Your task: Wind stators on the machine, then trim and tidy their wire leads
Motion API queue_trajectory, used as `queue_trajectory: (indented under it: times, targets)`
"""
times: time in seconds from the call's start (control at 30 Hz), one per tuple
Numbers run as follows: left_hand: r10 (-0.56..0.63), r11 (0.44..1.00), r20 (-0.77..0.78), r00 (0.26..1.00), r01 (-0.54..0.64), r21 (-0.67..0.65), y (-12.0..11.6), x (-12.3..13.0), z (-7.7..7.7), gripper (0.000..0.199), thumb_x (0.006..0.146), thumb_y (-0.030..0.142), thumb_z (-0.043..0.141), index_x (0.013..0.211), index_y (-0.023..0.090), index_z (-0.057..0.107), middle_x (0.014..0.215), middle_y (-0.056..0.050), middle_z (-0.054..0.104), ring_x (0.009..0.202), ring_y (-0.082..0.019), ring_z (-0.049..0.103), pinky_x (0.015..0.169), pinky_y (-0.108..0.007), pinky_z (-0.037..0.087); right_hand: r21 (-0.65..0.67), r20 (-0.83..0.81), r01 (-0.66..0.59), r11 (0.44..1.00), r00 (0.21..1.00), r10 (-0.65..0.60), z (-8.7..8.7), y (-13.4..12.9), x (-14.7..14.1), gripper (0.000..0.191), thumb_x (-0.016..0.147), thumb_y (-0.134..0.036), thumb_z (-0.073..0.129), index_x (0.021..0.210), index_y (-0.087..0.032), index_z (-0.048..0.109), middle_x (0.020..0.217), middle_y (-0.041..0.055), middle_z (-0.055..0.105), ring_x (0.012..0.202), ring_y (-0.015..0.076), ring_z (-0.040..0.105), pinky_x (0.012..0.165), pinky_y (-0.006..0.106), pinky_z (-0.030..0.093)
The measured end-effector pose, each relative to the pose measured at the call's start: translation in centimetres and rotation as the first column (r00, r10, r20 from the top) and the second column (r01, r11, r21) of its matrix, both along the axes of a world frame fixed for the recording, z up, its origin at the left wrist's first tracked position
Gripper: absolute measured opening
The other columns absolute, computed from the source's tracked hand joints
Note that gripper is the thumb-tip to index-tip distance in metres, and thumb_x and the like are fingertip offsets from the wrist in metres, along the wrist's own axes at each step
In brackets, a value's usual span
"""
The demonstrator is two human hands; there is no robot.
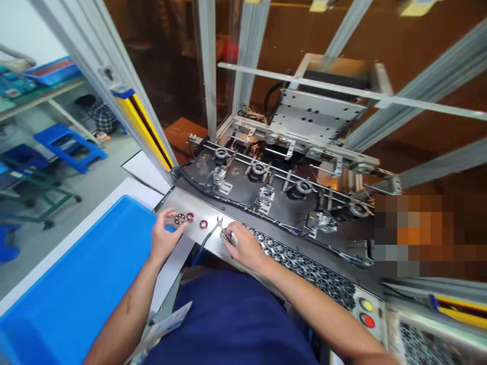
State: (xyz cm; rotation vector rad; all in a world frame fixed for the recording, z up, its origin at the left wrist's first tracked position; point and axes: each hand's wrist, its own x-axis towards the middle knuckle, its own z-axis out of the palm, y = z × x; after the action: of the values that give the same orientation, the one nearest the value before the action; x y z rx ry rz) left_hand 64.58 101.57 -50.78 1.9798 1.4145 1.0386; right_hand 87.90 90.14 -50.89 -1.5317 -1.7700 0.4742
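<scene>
At the left end of the metal ledge (pixel 196 233), my left hand (pixel 166 234) has its fingers curled round a round part with copper-coloured segments (pixel 180 219). Just beside it lies a red round part (pixel 189 217), and another red round part (pixel 203 224) rests further right. Pliers (pixel 215 226) with dark handles lie between my hands, jaws pointing away from me. My right hand (pixel 243 245) pinches a dark metal ring part (pixel 225 234) close to the pliers. Many similar metal rings (pixel 300 263) fill the ledge to the right of my right hand.
Behind the ledge stands a machine with several round fixtures (pixel 258 171) and cables. A blue tray (pixel 87 274) is at the left. Yellow and red buttons (pixel 367 320) sit at the right end. An aluminium post (pixel 110 76) rises at the left, with a yellow strip (pixel 142 129).
</scene>
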Motion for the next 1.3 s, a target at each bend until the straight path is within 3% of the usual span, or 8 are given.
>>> queue_trajectory:
  times: [0.1, 0.2, 0.5, 0.6, 0.8, 0.9, 1.13, 1.3]
  targets:
    - [0.021, 0.997, -0.102, 0.995, -0.029, -0.071, -0.6, -2.0, -3.8, 0.044, 0.078, 0.033, 0.074, 0.116, 0.019, 0.057, 0.101, -0.008, 0.072, 0.101, -0.026, 0.069, 0.088, -0.042, 0.057, -0.092, 0.058, -0.11, 0.99, 0.992, 0.116, -3.1, 2.8, -4.4, 0.02, 0.077, -0.009, 0.066, 0.087, -0.021, 0.053, 0.09, 0.0047, 0.063, 0.086, 0.0201, 0.062, 0.08, 0.032, 0.052]
    - [0.018, 0.994, -0.161, 0.987, -0.035, -0.103, -0.7, -2.1, -5.8, 0.038, 0.079, 0.029, 0.073, 0.113, 0.02, 0.06, 0.105, -0.009, 0.073, 0.109, -0.029, 0.065, 0.097, -0.046, 0.05, -0.171, 0.139, -0.121, 0.978, 0.98, 0.146, -4.7, 4.2, -7.0, 0.018, 0.08, -0.01, 0.067, 0.092, -0.018, 0.057, 0.095, 0.0074, 0.064, 0.09, 0.0221, 0.061, 0.084, 0.036, 0.051]
    - [-0.001, 0.995, -0.221, 0.975, -0.022, -0.102, 0.4, -1.4, -7.2, 0.035, 0.081, 0.027, 0.071, 0.114, 0.021, 0.062, 0.111, -0.01, 0.074, 0.11, -0.03, 0.064, 0.101, -0.047, 0.044, -0.179, 0.292, -0.061, 0.982, 0.95, 0.112, -5.7, 6.6, -8.5, 0.02, 0.087, -0.016, 0.066, 0.106, -0.014, 0.061, 0.114, 0.0115, 0.064, 0.101, 0.0236, 0.061, 0.091, 0.041, 0.05]
    - [-0.027, 0.996, -0.222, 0.975, 0.006, -0.093, -0.1, -1.8, -6.8, 0.037, 0.081, 0.029, 0.071, 0.116, 0.02, 0.062, 0.113, -0.011, 0.073, 0.112, -0.031, 0.063, 0.101, -0.047, 0.045, -0.116, 0.287, -0.065, 0.991, 0.953, 0.096, -5.1, 4.5, -6.4, 0.023, 0.087, -0.018, 0.068, 0.109, -0.016, 0.062, 0.118, 0.0141, 0.065, 0.109, 0.0256, 0.061, 0.094, 0.04, 0.051]
    - [0.016, 0.999, -0.169, 0.986, -0.021, -0.028, -3.1, -3.4, -4.7, 0.048, 0.084, 0.038, 0.069, 0.124, 0.016, 0.059, 0.121, -0.015, 0.068, 0.117, -0.031, 0.061, 0.101, -0.047, 0.048, -0.038, 0.304, 0.185, 0.982, 0.938, -0.165, -3.9, -6.3, 3.0, 0.022, 0.098, -0.025, 0.051, 0.116, -0.018, 0.062, 0.11, 0.016, 0.067, 0.106, 0.0286, 0.063, 0.091, 0.047, 0.053]
    - [0.001, 0.998, -0.12, 0.993, 0.005, 0.056, -4.5, -2.6, -3.4, 0.049, 0.082, 0.036, 0.072, 0.125, 0.018, 0.058, 0.116, -0.012, 0.071, 0.109, -0.027, 0.066, 0.098, -0.043, 0.052, -0.042, 0.336, 0.238, 0.97, 0.918, -0.21, -4.2, -10.0, 5.2, 0.023, 0.098, -0.025, 0.05, 0.116, -0.017, 0.063, 0.11, 0.0161, 0.067, 0.104, 0.0288, 0.063, 0.089, 0.047, 0.054]
    - [-0.207, 0.973, -0.06, 0.976, 0.212, 0.087, -4.9, 2.7, -0.5, 0.04, 0.083, 0.028, 0.072, 0.121, 0.018, 0.061, 0.111, -0.011, 0.073, 0.108, -0.025, 0.068, 0.098, -0.042, 0.054, -0.112, 0.416, 0.144, 0.983, 0.905, -0.085, -6.1, -9.5, 2.8, 0.016, 0.094, -0.017, 0.056, 0.105, -0.018, 0.068, 0.113, 0.0154, 0.064, 0.108, 0.0282, 0.056, 0.087, 0.044, 0.05]
    - [-0.249, 0.968, -0.028, 0.968, 0.248, -0.033, -5.9, 3.6, 0.7, 0.035, 0.084, 0.028, 0.07, 0.117, 0.019, 0.063, 0.112, -0.01, 0.072, 0.106, -0.024, 0.067, 0.097, -0.042, 0.053, -0.161, 0.457, 0.02, 0.987, 0.888, 0.057, -5.8, -8.2, 2.7, 0.013, 0.087, -0.02, 0.07, 0.098, -0.016, 0.065, 0.109, 0.0137, 0.064, 0.097, 0.0263, 0.054, 0.082, 0.04, 0.046]
